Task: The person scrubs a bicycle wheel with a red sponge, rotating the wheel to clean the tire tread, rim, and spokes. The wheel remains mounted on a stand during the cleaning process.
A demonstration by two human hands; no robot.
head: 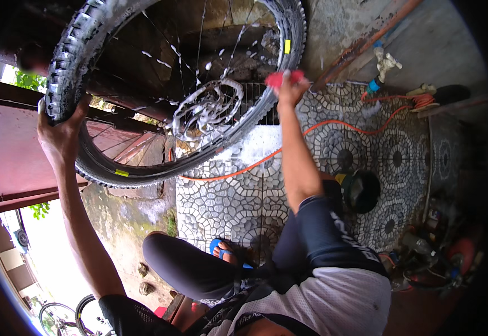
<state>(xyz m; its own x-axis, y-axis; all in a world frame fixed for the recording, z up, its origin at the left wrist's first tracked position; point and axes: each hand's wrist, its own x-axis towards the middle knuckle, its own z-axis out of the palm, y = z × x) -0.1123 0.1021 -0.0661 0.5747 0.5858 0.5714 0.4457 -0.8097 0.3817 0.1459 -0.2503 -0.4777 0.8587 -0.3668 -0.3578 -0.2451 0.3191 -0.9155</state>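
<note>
A bicycle wheel (pixel 164 170) with a knobby black tire fills the upper left of the head view, streaked with white suds. Foam also coats its spokes and the disc brake rotor (pixel 204 111) at the hub. My left hand (pixel 61 132) grips the tire on its left side, thumb and fingers around the tread. On the opposite side my right hand (pixel 290 92) holds a red cloth or sponge (pixel 285 78) against the tire. That hand is slightly blurred. The top of the wheel lies outside the picture.
An orange hose (pixel 332 122) crosses the pebble-patterned tile floor (pixel 227 201) from a wall tap (pixel 387 63). A dark bucket (pixel 359 191) stands right of my right arm. Foam (pixel 256 140) lies near a drain grate (pixel 250 94). Bicycles (pixel 61 317) are outside at lower left.
</note>
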